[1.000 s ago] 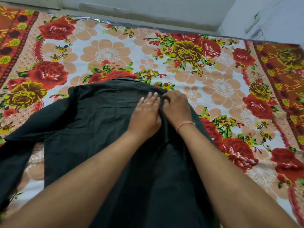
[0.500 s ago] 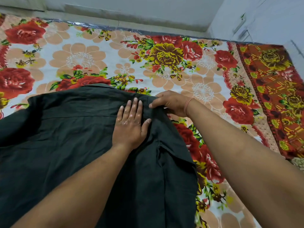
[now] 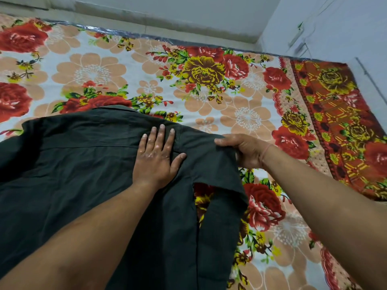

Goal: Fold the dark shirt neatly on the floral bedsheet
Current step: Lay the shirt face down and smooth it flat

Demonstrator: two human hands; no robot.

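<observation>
The dark shirt (image 3: 79, 164) lies back-up across the floral bedsheet (image 3: 209, 84), collar toward the far side. My left hand (image 3: 156, 158) rests flat on it near the right shoulder, fingers spread, palm down. My right hand (image 3: 245, 149) grips the upper edge of the shirt's right sleeve (image 3: 217, 170) and holds it pulled out to the right; the short sleeve hangs down from that grip, with a gap of bedsheet showing between it and the shirt body. The shirt's left side runs off the left edge of the view.
The bedsheet has a red and orange patterned border (image 3: 335, 114) on the right. A grey floor strip (image 3: 167, 24) and white wall lie beyond the far edge. A white cabinet front (image 3: 326, 32) stands at the upper right.
My right hand has moved right, away from the left hand, drawing the sleeve outward. My left hand stays pressed flat on the shoulder area. The view shifted right.
</observation>
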